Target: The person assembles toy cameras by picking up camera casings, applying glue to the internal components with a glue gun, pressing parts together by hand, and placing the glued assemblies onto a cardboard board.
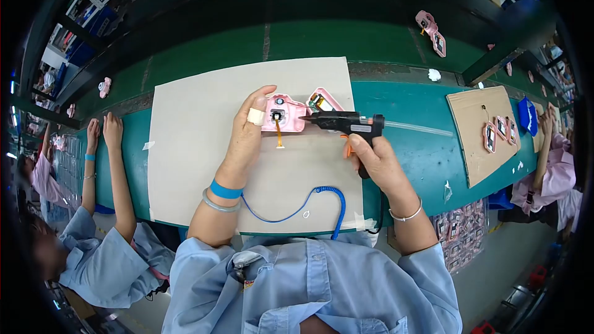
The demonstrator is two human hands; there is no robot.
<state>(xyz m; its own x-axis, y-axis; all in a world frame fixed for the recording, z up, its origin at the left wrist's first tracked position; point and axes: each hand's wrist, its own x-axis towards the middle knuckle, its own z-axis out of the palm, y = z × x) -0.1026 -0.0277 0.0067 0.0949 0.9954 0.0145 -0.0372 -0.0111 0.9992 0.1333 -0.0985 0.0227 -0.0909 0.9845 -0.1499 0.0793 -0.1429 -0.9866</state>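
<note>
My left hand [245,133], with a strip of tape around one finger, grips the left side of a pink toy camera housing half [294,117]. An orange ribbon cable [279,137] hangs from the small module at its centre. In my right hand [378,164] is a black hot glue gun [356,125], fingers wrapped round the handle by the orange trigger. Its nozzle points left, at the right part of the housing. A clear glue stick [421,128] sticks out of its back. Behind the nozzle lies another pink half with a circuit board [320,102], partly hidden.
A beige cardboard sheet [198,148] covers the green bench. A blue coiled cord [339,204] runs near the front edge. Right, a brown board [461,124] bears several pink parts. Co-workers sit on both sides; one's hands [112,130] rest at left. A green belt [346,40] passes behind.
</note>
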